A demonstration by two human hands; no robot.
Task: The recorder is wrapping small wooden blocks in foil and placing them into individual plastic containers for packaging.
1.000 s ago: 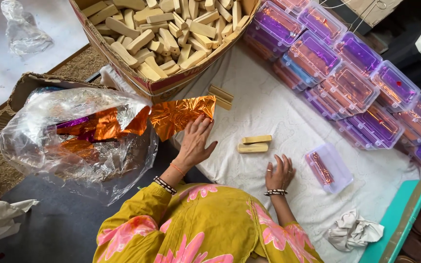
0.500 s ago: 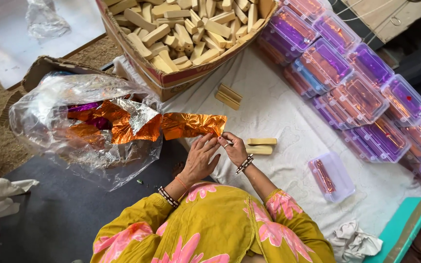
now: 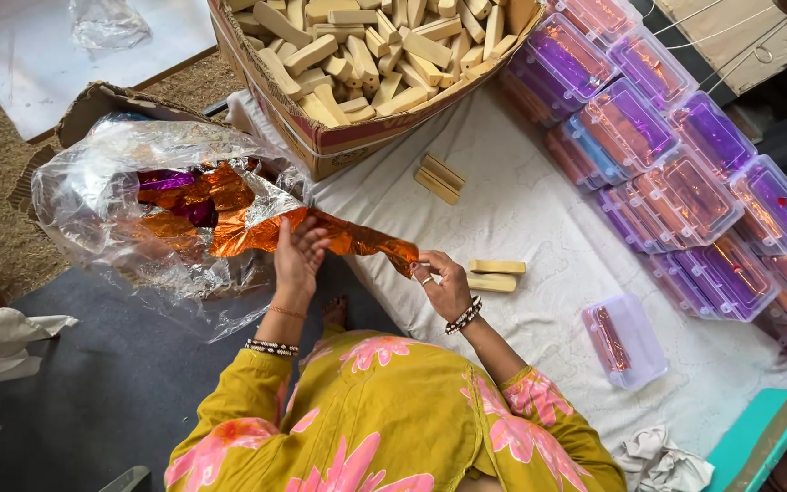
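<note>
The left hand (image 3: 298,258) lay flat and open-fingered against an orange foil sheet (image 3: 357,239), while the right hand (image 3: 444,284) pinched the sheet's far end, drawing it taut out of the clear bag (image 3: 120,210) of foils. To do this well, the pull should probably stay slow and level, the left palm steadying the sheet so it did not tear. Two tan bars (image 3: 495,274) lay just beside the right hand on the white cloth (image 3: 539,200), with the carton (image 3: 321,141) of bars beyond.
</note>
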